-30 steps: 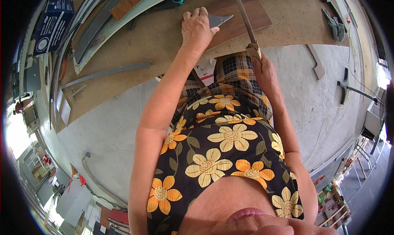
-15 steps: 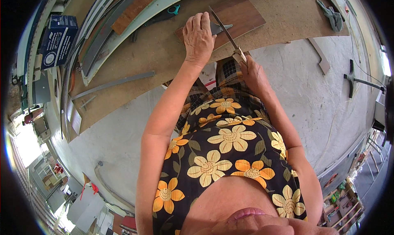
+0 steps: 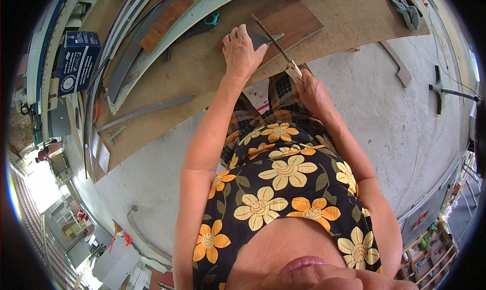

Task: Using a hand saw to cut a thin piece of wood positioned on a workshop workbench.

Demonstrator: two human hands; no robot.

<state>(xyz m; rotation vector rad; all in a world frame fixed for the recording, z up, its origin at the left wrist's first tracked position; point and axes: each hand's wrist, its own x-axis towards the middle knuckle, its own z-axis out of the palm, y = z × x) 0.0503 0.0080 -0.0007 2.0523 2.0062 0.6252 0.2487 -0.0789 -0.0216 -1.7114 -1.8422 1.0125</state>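
My right hand is wrapped round the light handle of a handsaw. Its narrow blade slants away to the far left, crossing a dark grey tapered piece near that piece's pale pointed end. Under both lies a brown wood-grain board at the bench's near edge. My left hand holds the grey piece down on the board, left of the blade, thumb on the near side and fingers on the far side. Most of its fingertips' contact is hidden, and so is part of the piece.
The brown bench top curves across the far side. Teal-handled scissors, long strips and a dark blue box are to the left. A grey glove lies far right; an angled strip overhangs the edge there.
The saw has shifted slightly toward me along its stroke. My left hand has turned a little, its thumb now spread out more, uncovering more of the grey piece. The view has shifted slightly.
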